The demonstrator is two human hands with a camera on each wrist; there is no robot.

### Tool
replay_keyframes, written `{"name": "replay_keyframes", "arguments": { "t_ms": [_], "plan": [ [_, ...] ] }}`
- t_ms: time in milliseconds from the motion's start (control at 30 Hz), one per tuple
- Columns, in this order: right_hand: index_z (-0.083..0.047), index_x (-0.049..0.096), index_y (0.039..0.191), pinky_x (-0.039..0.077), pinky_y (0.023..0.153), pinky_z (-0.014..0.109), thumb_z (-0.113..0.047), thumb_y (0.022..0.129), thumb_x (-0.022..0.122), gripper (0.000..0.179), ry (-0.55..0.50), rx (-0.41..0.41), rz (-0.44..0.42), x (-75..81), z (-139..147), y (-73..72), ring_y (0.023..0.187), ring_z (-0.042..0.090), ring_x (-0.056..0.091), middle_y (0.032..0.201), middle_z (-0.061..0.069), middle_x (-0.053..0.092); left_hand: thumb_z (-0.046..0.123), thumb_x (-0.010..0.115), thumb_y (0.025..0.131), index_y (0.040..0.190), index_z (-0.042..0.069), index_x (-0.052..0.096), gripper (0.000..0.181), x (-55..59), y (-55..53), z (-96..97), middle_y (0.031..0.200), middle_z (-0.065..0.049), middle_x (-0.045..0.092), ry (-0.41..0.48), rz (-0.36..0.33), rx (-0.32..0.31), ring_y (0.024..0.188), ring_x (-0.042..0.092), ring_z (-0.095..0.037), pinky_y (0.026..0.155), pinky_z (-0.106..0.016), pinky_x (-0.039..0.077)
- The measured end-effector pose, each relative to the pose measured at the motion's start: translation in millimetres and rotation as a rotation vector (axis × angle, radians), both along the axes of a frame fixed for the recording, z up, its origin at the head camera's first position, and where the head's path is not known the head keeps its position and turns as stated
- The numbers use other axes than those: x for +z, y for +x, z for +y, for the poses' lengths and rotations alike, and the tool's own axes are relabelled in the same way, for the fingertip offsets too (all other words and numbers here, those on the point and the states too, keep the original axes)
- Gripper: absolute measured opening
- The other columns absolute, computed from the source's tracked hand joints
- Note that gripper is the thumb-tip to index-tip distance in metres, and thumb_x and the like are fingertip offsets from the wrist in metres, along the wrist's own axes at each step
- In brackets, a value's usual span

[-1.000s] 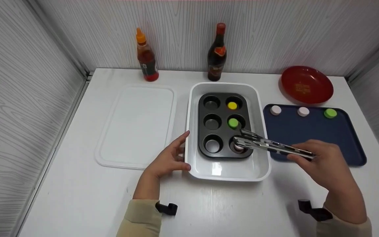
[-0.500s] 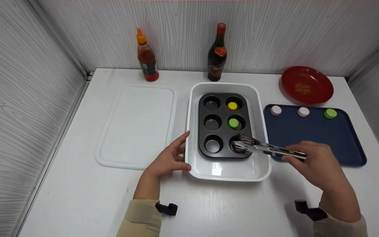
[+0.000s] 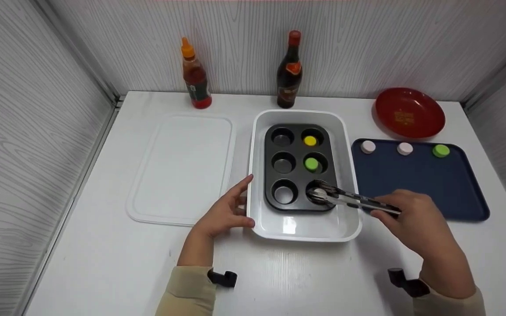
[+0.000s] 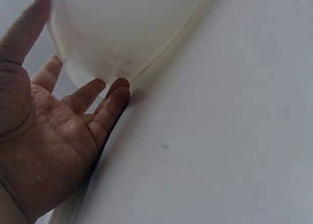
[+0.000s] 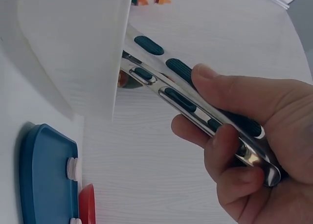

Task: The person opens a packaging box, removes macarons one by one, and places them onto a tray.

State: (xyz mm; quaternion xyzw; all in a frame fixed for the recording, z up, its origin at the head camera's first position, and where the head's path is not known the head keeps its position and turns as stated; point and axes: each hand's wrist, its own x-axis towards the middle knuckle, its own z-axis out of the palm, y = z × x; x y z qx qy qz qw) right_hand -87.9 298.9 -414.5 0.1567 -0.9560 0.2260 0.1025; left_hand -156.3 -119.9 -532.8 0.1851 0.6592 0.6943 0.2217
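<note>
My right hand [image 3: 415, 219] grips steel tongs [image 3: 363, 202] near their hinged end; dark green grip pads [image 5: 181, 70] line both arms. In the head view the tongs' tips dip into the front right cup of a dark muffin tin [image 3: 275, 206]. A whitish round piece [image 3: 319, 193] shows there, partly hidden by the tips. A green round piece [image 3: 311, 164] sits in the middle right cup, a yellow one [image 3: 309, 141] behind it. The tin stands inside a white bin [image 3: 288, 230]. My left hand [image 3: 224, 213] touches the bin's left wall with spread fingers.
A navy tray [image 3: 415, 184] at the right carries two pale pink pieces [image 3: 405, 149] and a green one [image 3: 441, 151]. Behind it leans a red plate [image 3: 424, 114]. A white lid [image 3: 182, 171] lies left. A sauce bottle [image 3: 197, 85] and dark bottle [image 3: 289, 81] stand behind.
My right hand has shifted left, bringing the tongs' tips further over the front right cup. The tongs' arms have drawn closer together. My left hand stays on the bin.
</note>
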Motion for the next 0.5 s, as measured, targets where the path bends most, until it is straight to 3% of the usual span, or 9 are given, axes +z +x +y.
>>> {"name": "replay_keyframes", "arguments": {
  "t_ms": [133, 500],
  "plan": [
    [-0.001, 0.083, 0.098, 0.051, 0.057, 0.027, 0.003, 0.075, 0.093, 0.025, -0.013, 0.013, 0.033, -3.2, -0.2, -1.4, 0.068, 0.013, 0.060, 0.084, 0.003, 0.072, 0.001, 0.094, 0.077, 0.171, 0.016, 0.021, 0.120, 0.5, 0.0, -0.2, 0.171, -0.018, 0.026, 0.014, 0.002, -0.004, 0.129, 0.061, -0.042, 0.098, -0.044, 0.058],
    [-0.002, 0.083, 0.098, 0.044, 0.060, 0.010, 0.007, 0.072, 0.093, 0.030, -0.067, 0.042, 0.091, -4.3, 5.2, -2.8, 0.067, 0.008, 0.058, 0.083, 0.001, 0.072, 0.003, 0.095, 0.076, 0.171, 0.015, 0.021, 0.121, 0.7, 0.2, 0.7, 0.172, -0.019, 0.026, 0.012, -0.002, 0.000, 0.126, 0.062, -0.043, 0.098, -0.044, 0.058]
  ]
}}
